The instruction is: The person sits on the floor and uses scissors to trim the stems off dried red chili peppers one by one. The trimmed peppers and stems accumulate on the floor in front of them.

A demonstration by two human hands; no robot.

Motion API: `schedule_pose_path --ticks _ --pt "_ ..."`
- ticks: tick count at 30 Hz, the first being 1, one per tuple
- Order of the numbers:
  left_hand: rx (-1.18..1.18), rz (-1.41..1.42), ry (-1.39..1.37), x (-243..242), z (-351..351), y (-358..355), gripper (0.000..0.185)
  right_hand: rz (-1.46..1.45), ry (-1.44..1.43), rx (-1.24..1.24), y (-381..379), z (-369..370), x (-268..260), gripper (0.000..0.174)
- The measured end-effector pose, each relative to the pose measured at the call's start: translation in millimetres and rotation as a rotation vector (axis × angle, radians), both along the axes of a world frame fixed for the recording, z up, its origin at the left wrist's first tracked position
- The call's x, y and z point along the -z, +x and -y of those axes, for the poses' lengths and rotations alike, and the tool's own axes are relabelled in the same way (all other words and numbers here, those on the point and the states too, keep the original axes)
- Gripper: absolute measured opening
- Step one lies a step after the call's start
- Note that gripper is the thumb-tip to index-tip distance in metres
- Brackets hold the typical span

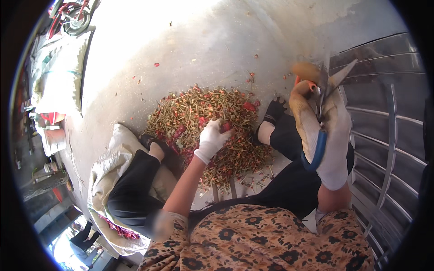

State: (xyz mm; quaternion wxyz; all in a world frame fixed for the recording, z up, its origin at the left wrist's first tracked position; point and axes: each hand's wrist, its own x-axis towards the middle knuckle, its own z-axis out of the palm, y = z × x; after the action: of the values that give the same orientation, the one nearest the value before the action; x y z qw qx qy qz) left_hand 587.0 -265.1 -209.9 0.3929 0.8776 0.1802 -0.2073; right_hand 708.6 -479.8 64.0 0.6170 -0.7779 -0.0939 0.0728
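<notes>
A heap of dried chili stems and red scraps lies on the floor between my feet. Over its middle is my left hand in a white glove, its fingers closed around a red chili pepper. My right hand, in a white glove with a tan coating, is raised at the right above my knee. It holds scissors with orange inside the finger loop and a blue handle; the blades point up and to the right. More red peppers lie on the heap beside my left hand.
An open woven sack with red chilies inside stands at my left leg. Full white sacks lie at the far left, below a wheeled vehicle. A metal barred panel stands close on my right. Another person is at lower left.
</notes>
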Motion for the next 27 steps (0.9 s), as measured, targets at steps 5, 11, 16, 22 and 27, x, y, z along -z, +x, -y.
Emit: schedule_pose_path --ticks 5,11,16,22,27 --pt "0.346 -0.126 0.129 73.3 62.3 79.4 0.035 0.025 -0.245 -0.026 14.8 3.7 10.1 0.048" --pt "0.178 -0.332 0.073 153.6 103.2 111.6 0.051 0.252 -0.615 -0.144 24.3 6.8 18.4 0.052" --pt "0.092 -0.273 0.079 129.5 76.8 107.5 0.046 0.225 -0.623 -0.112 25.1 8.7 22.5 0.053" --pt "0.101 -0.144 0.291 117.4 80.0 92.0 0.026 0.172 -0.639 -0.086 20.3 7.9 12.1 0.056" --pt "0.328 -0.05 0.403 154.7 115.4 132.6 0.016 0.265 -0.696 -0.091 24.9 4.6 20.0 0.06"
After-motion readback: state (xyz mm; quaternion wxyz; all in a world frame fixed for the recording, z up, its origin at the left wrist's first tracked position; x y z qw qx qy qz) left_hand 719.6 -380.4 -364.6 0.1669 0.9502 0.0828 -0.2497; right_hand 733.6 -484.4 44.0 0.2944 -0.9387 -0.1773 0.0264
